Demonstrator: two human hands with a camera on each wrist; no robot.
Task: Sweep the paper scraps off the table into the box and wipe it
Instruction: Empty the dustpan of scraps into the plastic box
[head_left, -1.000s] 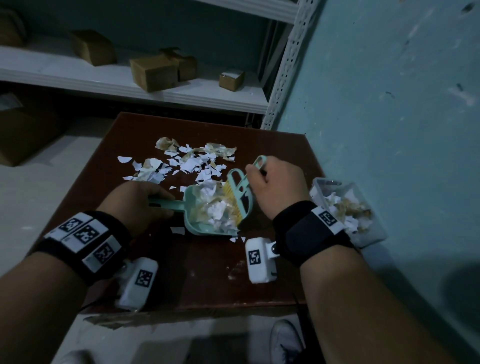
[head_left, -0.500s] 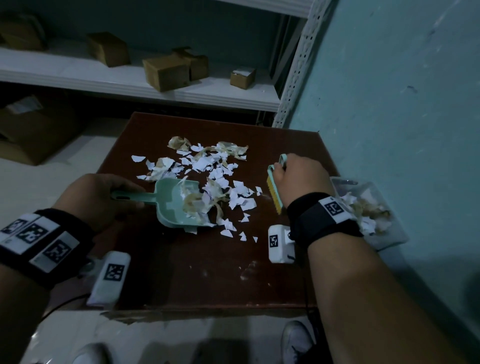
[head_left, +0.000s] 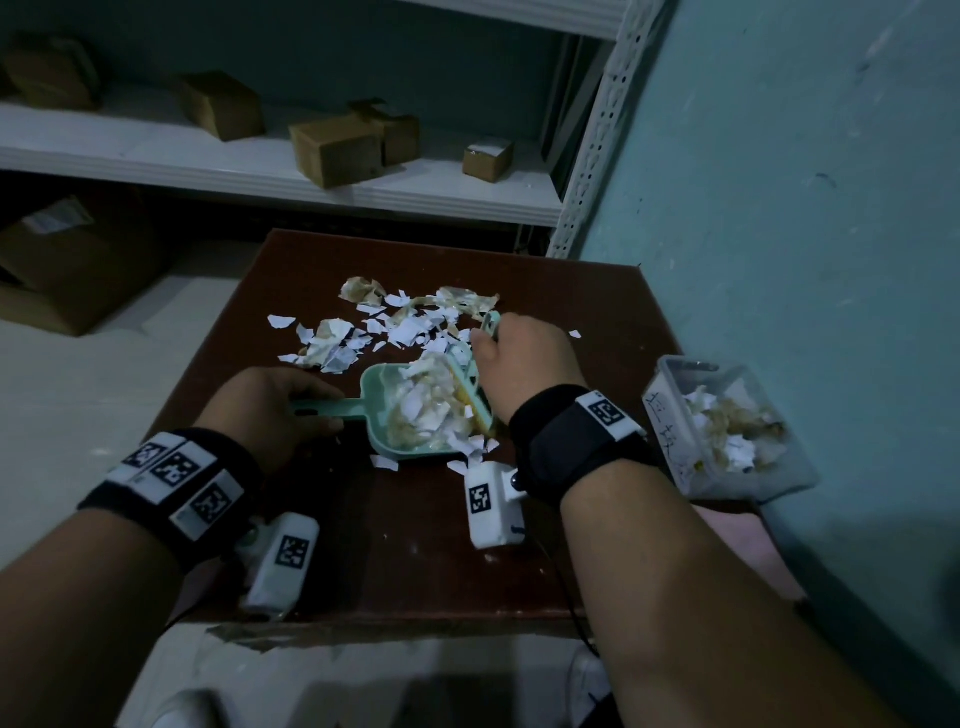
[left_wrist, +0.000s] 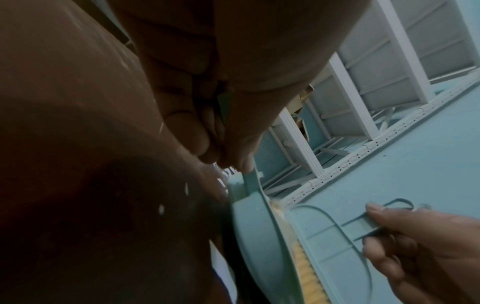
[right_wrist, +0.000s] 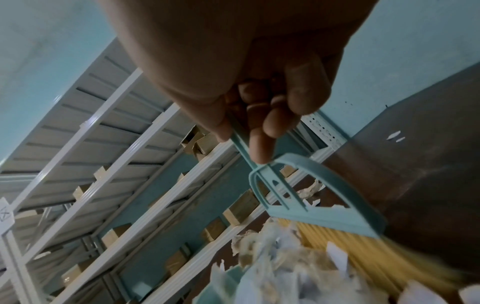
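Note:
White and tan paper scraps lie across the middle of the dark brown table. My left hand grips the handle of a mint-green dustpan that rests on the table with scraps heaped in it. My right hand grips a mint brush with yellow bristles, pressed against the pan's open right side. In the left wrist view my left fingers curl round the pan handle and the brush stands against the dustpan. A clear plastic box holding scraps stands off the table's right edge.
A teal wall runs close along the right. Behind the table a white shelf carries several small cardboard boxes. A larger carton sits on the pale floor at the left. A few scraps lie beside the pan.
The brush swung out to the right half a second ago, then came back left against the dustpan, pushing the loose scraps there into it. The pan has shifted slightly right and nearer.

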